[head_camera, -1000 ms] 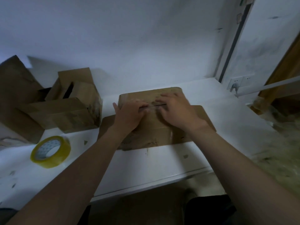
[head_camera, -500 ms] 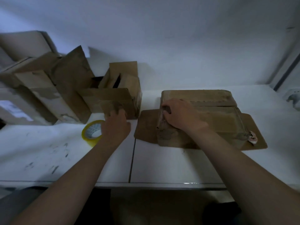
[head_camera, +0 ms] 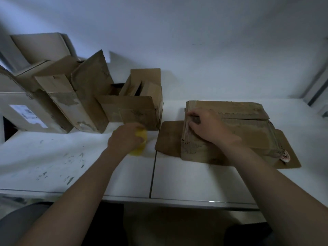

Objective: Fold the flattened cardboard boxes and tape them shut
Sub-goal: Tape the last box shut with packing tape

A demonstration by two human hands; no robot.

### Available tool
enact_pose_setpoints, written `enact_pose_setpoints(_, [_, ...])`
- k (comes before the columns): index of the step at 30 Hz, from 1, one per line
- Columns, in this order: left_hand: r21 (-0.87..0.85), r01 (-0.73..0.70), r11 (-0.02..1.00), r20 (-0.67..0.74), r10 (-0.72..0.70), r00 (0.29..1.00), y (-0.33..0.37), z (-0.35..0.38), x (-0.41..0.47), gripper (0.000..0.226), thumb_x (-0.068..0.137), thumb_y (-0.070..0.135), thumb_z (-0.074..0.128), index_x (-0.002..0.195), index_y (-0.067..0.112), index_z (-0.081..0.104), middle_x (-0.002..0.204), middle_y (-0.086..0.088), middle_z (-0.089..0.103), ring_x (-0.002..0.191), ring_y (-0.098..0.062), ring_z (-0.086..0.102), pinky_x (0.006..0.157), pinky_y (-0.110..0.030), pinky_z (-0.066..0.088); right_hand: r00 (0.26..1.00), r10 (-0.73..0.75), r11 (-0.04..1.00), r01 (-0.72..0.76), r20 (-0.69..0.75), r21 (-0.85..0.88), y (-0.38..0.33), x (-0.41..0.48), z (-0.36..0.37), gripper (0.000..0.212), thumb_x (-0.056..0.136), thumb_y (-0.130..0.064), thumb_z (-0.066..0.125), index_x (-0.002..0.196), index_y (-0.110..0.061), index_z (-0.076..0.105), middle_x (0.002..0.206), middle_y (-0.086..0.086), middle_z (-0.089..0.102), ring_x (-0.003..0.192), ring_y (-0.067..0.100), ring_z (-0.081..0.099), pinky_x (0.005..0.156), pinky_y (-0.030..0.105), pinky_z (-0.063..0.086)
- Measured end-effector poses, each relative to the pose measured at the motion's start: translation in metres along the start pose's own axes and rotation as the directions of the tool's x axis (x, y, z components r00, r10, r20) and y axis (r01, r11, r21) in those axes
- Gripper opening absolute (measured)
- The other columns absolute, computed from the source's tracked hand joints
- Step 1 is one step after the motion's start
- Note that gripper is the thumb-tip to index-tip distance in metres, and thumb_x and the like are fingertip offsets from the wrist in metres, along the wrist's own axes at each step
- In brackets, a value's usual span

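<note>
Where it hovered, left hand (head_camera: 124,139) now grips tape (head_camera: 141,137) (blurred).

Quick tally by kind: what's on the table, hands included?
Cardboard boxes: 5 distinguishable; overlap at left may hide more
Yellow tape roll: 1
Hands: 2, left hand and right hand
Total: 8
</note>
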State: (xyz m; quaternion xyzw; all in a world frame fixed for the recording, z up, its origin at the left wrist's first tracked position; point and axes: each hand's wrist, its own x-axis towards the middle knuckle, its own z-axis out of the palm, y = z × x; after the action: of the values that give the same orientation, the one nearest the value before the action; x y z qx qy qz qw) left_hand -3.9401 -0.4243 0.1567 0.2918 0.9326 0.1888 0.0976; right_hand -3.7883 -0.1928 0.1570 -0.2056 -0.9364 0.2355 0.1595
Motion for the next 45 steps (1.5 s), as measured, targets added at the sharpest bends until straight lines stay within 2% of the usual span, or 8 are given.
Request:
enact_pose_setpoints(5, [-0.548,-0.191,0.814,-0.050,0.196,0.979,0.075,-0.034,-0.015,0.028,0.082,0.029,0.081,0.106,0.033,0.068,0.104,0.010,0.068,0.097,-0.007,0.067,0.078,-0.027,0.058,0.984,-0.044,0.944,0.098,-0.174,0.316,-0.011,-0.019,-0.032,0.011,0.095,-0.033,0.067,0.104,-0.027,0.069,0.103,-0.024,0.064,0.096,-0.020,0.051,0.081,0.001,0.034])
enact_pose_setpoints(8, [-0.574,-0.304,0.761,-0.197,0.231,0.953,0.119,-0.040,-0.015,0.021,0.079,0.030,0.083,0.097,0.031,0.073,0.092,0.020,0.064,0.079,0.010,0.064,0.058,-0.007,0.049,0.978,-0.071,0.906,0.146,-0.197,0.398,-0.022,-0.034,-0.054,0.013,0.097,-0.041,0.060,0.093,-0.031,0.067,0.089,-0.022,0.064,0.088,-0.017,0.054,0.072,0.001,0.036])
enact_pose_setpoints(14, [-0.686,-0.350,0.638,-0.253,0.243,0.937,0.183,-0.045,-0.003,0.023,0.083,0.032,0.080,0.104,0.025,0.076,0.100,0.006,0.070,0.075,-0.005,0.070,0.052,-0.010,0.048,0.986,-0.019,0.889,0.092,-0.165,0.449,-0.009,-0.040,-0.070,0.013,0.091,-0.033,0.072,0.103,-0.032,0.069,0.097,-0.015,0.070,0.094,0.005,0.064,0.083,0.025,0.050])
enact_pose_setpoints(20, [-0.600,-0.375,0.706,-0.184,0.334,0.924,0.198,-0.026,0.018,0.017,0.087,0.033,0.075,0.101,0.025,0.078,0.100,0.010,0.074,0.093,-0.004,0.067,0.071,-0.023,0.052,0.966,-0.042,0.909,0.143,-0.254,0.392,0.015,-0.044,-0.100,0.015,0.101,-0.024,0.059,0.107,-0.034,0.067,0.093,-0.024,0.066,0.087,-0.014,0.059,0.069,0.005,0.041])
enact_pose_setpoints(29, [-0.667,-0.228,0.710,0.022,0.325,0.946,0.209,-0.004,0.033,0.016,0.084,0.035,0.078,0.091,0.021,0.077,0.080,0.001,0.073,0.072,-0.010,0.068,0.071,-0.026,0.061,0.941,0.027,0.861,0.149,-0.337,0.486,0.041,-0.027,-0.119,0.026,0.102,-0.013,0.053,0.100,-0.026,0.075,0.101,-0.015,0.072,0.100,0.001,0.063,0.082,0.014,0.045])
enact_pose_setpoints(36, [-0.589,-0.249,0.769,-0.023,0.292,0.956,0.210,0.017,0.047,0.020,0.091,0.036,0.071,0.081,0.019,0.075,0.079,0.007,0.071,0.073,-0.003,0.065,0.062,-0.016,0.048,0.923,0.148,0.837,0.074,-0.355,0.543,0.057,-0.005,-0.111,0.015,0.093,-0.029,0.069,0.106,-0.029,0.062,0.065,-0.003,0.056,0.065,0.007,0.054,0.066,0.021,0.047])
enact_pose_setpoints(40, [-0.663,-0.097,0.743,0.026,0.152,0.988,0.203,0.039,0.058,0.021,0.092,0.031,0.071,0.084,0.011,0.075,0.079,0.003,0.073,0.063,0.002,0.066,0.055,-0.008,0.048,0.928,0.128,0.890,0.049,-0.351,0.453,0.075,0.005,-0.097,0.005,0.095,-0.034,0.067,0.097,-0.029,0.067,0.091,-0.012,0.068,0.084,0.006,0.062,0.078,0.033,0.053])
enact_pose_setpoints(45, [-0.812,0.085,0.577,0.131,0.039,0.991,0.192,0.053,0.064,0.017,0.095,0.020,0.067,0.105,0.008,0.075,0.099,-0.008,0.077,0.082,-0.018,0.074,0.082,-0.031,0.060,0.993,0.005,0.950,0.031,-0.117,0.310,0.096,-0.003,-0.084,0.058,0.086,-0.051,0.072,0.139,-0.053,0.048,0.122,-0.010,0.053,0.109,-0.002,0.051,0.093,0.019,0.046])
